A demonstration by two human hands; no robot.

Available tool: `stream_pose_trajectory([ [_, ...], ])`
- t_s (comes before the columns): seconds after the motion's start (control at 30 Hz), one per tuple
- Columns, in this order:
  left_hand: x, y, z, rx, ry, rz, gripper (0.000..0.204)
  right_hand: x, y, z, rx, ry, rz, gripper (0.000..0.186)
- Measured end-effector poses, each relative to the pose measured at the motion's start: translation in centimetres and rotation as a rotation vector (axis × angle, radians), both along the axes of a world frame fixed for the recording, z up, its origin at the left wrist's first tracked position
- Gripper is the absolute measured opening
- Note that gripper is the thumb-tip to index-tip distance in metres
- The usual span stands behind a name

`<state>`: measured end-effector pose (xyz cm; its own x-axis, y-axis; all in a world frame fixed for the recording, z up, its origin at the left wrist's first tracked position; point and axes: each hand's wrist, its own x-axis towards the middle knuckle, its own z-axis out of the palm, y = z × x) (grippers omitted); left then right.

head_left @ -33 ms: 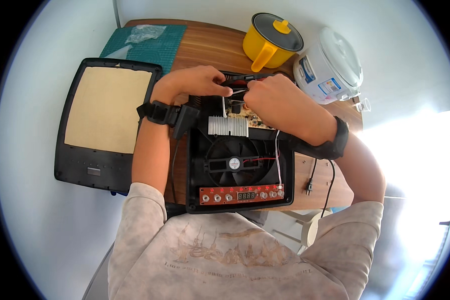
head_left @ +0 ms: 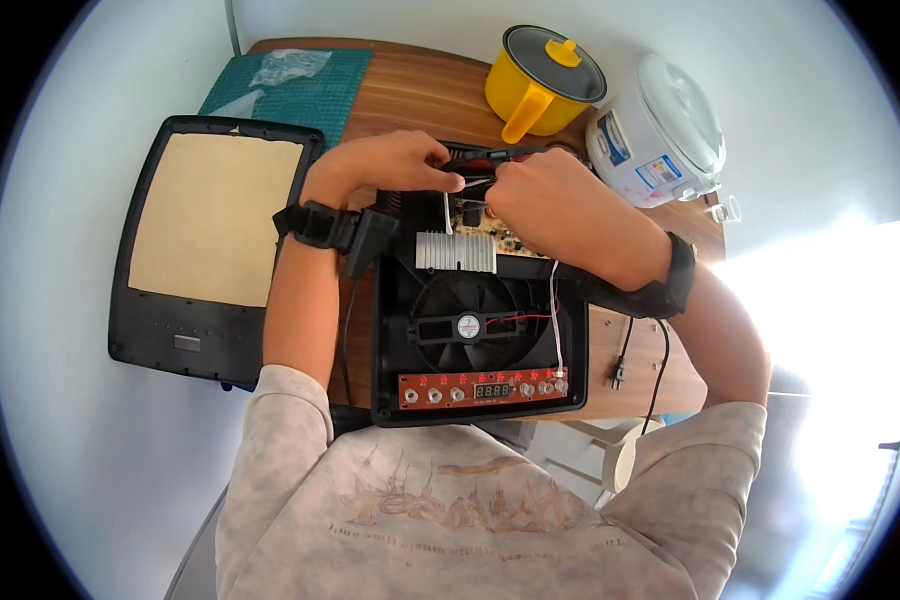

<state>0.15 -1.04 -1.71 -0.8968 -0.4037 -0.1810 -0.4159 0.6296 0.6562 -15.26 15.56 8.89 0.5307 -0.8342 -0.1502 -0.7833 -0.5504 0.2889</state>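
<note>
An opened induction cooker base, a black housing [head_left: 381,345], sits on the table in front of me. Inside it are a fan [head_left: 468,327], a silver finned heat sink [head_left: 456,253], a tan circuit board [head_left: 507,244] and a red-brown control board [head_left: 480,391] with a display. Over the far end, my left hand [head_left: 395,163] is closed, its thumb pointing right. My right hand [head_left: 545,195] is closed beside it. A thin pale piece, perhaps a wire, shows between their fingertips; what each hand grips is hidden. White wires [head_left: 557,325] run from the control board toward the far end.
The black cover [head_left: 215,335] with a beige sheet lies at left. A green cutting mat [head_left: 315,100] bears clear plastic wrap. Behind stand a yellow pot [head_left: 518,95] and a white rice cooker [head_left: 620,165]. A plug [head_left: 619,375] and small screws lie at right.
</note>
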Motion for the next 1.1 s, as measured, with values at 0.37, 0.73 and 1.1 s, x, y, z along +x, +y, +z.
stream_pose_trajectory([
  [0.37, 0.3, 0.4, 0.4, 0.046, 0.029, 0.049, 0.055, 0.8, 0.7, -1.7, 0.153, -0.170, -0.385, 0.014],
  [0.73, -0.1, 0.0, 0.3, 0.044, -0.044, 0.050, 0.061, -3.2, 3.2, -2.5, -0.117, -0.364, -0.456, 0.025],
  [1.1, -0.2, 0.3, 1.0, 0.078, -0.100, 0.060, 0.061, -4.1, 3.4, -2.0, 0.002, -0.446, -0.441, 0.032],
])
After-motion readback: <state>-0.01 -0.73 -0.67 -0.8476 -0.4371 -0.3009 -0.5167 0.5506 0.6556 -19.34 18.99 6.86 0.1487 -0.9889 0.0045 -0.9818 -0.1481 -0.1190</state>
